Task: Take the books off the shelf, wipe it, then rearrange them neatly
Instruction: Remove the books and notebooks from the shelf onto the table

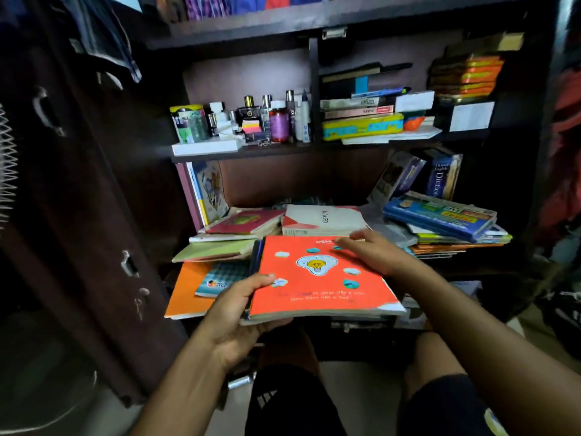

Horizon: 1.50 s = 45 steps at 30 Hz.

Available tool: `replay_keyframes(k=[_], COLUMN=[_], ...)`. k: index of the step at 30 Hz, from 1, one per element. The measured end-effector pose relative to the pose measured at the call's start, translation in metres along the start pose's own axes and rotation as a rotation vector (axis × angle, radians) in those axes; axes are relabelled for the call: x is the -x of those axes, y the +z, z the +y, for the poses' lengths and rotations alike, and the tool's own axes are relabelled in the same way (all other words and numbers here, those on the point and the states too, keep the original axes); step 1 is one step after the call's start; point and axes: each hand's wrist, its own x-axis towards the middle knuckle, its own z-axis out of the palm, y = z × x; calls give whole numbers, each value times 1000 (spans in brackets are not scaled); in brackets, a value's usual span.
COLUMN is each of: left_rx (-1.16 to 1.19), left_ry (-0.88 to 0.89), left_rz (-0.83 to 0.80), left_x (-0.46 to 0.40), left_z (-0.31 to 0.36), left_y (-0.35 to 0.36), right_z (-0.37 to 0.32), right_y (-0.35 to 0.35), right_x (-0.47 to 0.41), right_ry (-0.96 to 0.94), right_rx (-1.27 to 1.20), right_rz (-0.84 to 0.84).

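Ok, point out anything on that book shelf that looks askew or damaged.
The red notebook, gripped by the left hand with the right hand resting flat on it, has a torn, worn near-right corner. Behind it, books lie in skewed, overlapping heaps, and the blue dictionary leans sideways instead of standing upright.

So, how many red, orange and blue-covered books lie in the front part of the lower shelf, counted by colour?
Red lightbulb-cover book, gripped by left hand: 1
Orange flat book: 1
Blue checked book: 1
Total: 3
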Motion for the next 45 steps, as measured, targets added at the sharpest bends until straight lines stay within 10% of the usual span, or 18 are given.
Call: replay_keyframes(k=[3, 5, 13, 25, 36, 45], left_rx=[-65, -133, -352, -447, -561, -1002], left_ry=[95, 159, 542, 580, 267, 584], left_rz=[-14, -35, 18, 52, -836, -1277], left_x=[2, -3, -116, -135, -49, 19], left_z=[2, 10, 39, -16, -142, -228], left_y=[4, 13, 32, 57, 282, 415], right_z=[7, 4, -40, 16, 201, 288], right_y=[0, 0, -26, -32, -150, -210], right_x=[25, 29, -5, -14, 255, 412], right_ry=[59, -59, -641, -422, -48, 197], right_rx=[-497, -664, -323, -271, -500, -692], right_rz=[-202, -30, 428, 378, 842, 1306])
